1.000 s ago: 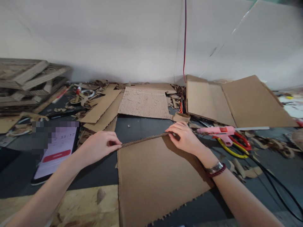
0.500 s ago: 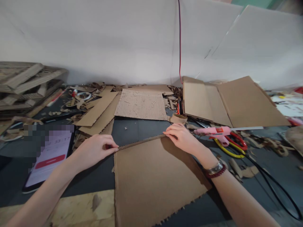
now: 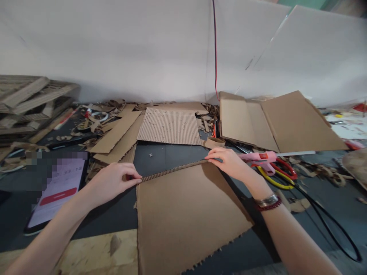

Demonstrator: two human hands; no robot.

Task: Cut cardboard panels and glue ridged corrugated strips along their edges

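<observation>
A narrow corrugated cardboard strip [image 3: 172,169] runs along the far edge of a flat brown cardboard sheet [image 3: 189,214] in front of me. My left hand [image 3: 116,181] pinches the strip's left end at the sheet's far left corner. At the other end, my right hand [image 3: 226,162] has thumb and fingertips closed on the strip near the far right corner. The sheet's near right edge is ragged. Just right of my right hand lies a pink glue gun [image 3: 262,157] with a clear glue stick in its back.
Scissors with red and yellow handles [image 3: 278,177] lie under the glue gun, by a black cable [image 3: 329,217]. A phone [image 3: 57,191] lies at left. Behind are a ribbed cardboard piece [image 3: 169,126], a folded cardboard panel [image 3: 298,126], scraps and stacked strips [image 3: 31,103].
My right hand has slid a little to the right along the strip toward the sheet's far right corner. My left hand keeps its pinch at the left end. The view has shifted slightly.
</observation>
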